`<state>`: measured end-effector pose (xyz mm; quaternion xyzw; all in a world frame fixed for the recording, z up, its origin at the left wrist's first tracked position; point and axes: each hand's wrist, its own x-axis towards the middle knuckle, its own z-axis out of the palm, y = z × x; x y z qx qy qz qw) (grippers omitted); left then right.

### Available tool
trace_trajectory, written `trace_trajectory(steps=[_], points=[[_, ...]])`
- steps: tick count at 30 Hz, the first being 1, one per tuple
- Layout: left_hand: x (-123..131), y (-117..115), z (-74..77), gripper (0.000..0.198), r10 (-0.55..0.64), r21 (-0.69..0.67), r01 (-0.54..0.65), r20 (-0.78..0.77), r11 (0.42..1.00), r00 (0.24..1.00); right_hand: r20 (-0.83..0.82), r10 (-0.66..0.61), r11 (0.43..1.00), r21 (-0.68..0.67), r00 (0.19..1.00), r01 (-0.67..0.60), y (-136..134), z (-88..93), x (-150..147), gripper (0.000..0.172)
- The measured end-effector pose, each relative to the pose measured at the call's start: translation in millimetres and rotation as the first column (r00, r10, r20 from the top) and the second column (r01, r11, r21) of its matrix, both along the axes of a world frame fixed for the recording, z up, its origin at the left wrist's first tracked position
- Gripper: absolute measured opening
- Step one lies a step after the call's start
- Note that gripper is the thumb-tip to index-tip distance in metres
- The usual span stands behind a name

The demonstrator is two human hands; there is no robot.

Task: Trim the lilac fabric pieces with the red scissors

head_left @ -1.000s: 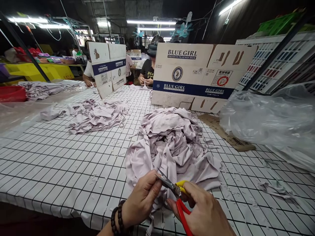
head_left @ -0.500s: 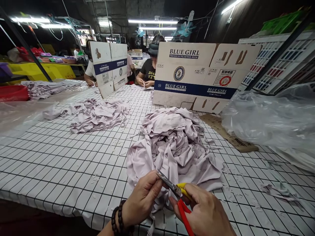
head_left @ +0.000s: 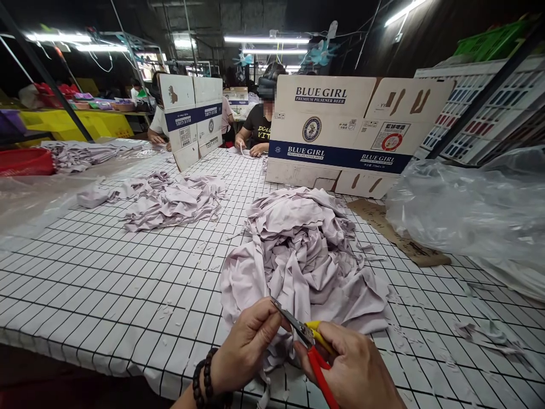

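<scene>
Hanging over the near edge of the grid-checked surface (head_left: 106, 284), a pale lilac fabric piece (head_left: 279, 353) is pinched by the left hand (head_left: 251, 341), whose fingertips could be nicked by the close-lying red-and-yellow-handled metal snips (head_left: 307, 336) gripped in the right hand (head_left: 357, 372).

I am reading "BLUE GIRL PREMIUM PILSENER BEER" on the big cardboard box (head_left: 357, 113) standing at one o'clock. Its blue band (head_left: 340, 156) is repeating "BLUE GIRL" twice. At eleven o'clock, the smaller box (head_left: 191, 122) is showing print too small to read.
</scene>
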<state>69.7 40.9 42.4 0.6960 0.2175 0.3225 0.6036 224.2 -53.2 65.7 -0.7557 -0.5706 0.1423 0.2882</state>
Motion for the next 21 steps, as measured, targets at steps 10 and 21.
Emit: trace_trajectory(steps=[10, 21], points=[[-16.6, -4.8, 5.0, 0.041, 0.037, -0.104, -0.028, 0.089, 0.994, 0.995, -0.714, -0.01, 0.997, 0.046, 0.7, 0.062, 39.9, -7.9, 44.5, 0.037], [-105.8, -2.5, 63.1, 0.028, 0.478, -0.254, -0.431, 0.163, 0.866, 0.863, -0.416, 0.335, 0.942, 0.146, 0.846, -0.301, 196.4, 1.4, -18.3, 0.021]])
